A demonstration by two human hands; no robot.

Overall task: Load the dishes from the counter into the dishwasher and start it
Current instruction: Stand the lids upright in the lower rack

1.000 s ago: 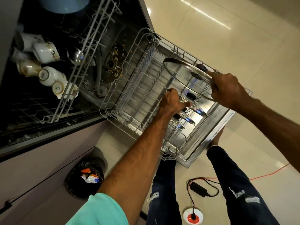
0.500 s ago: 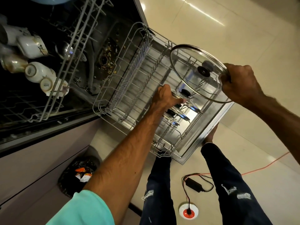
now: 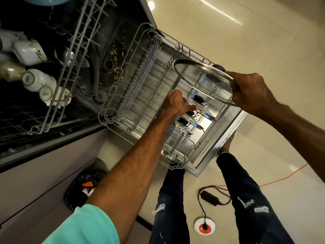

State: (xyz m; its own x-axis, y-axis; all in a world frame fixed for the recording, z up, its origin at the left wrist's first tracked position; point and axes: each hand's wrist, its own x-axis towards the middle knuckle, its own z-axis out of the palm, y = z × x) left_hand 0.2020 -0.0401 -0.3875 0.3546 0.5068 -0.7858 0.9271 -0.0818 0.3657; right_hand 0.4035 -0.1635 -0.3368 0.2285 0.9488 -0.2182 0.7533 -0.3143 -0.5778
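The dishwasher stands open with its lower rack (image 3: 123,110) pulled out over the lowered door (image 3: 228,138). My right hand (image 3: 249,92) grips the rim of a large glass lid (image 3: 198,76) with a metal edge, held tilted above the rack's right side. My left hand (image 3: 175,103) reaches into the rack and holds the rim of a smaller glass lid (image 3: 197,101) standing among other lids (image 3: 190,124) in the tines. The upper rack (image 3: 58,95) carries several white cups (image 3: 35,80) lying on their sides.
Food scraps lie around the filter (image 3: 112,67) on the tub floor. A black bin bag (image 3: 82,185) sits by the cabinet at lower left. My legs (image 3: 246,199) stand beside the door. A black adapter with cable (image 3: 209,197) and a floor socket (image 3: 204,227) lie on the tiles.
My right hand lifted the large glass lid up and turned it more face-on, then tipped it flatter and lowered it over the rack. My left hand stayed on the lid in the rack.
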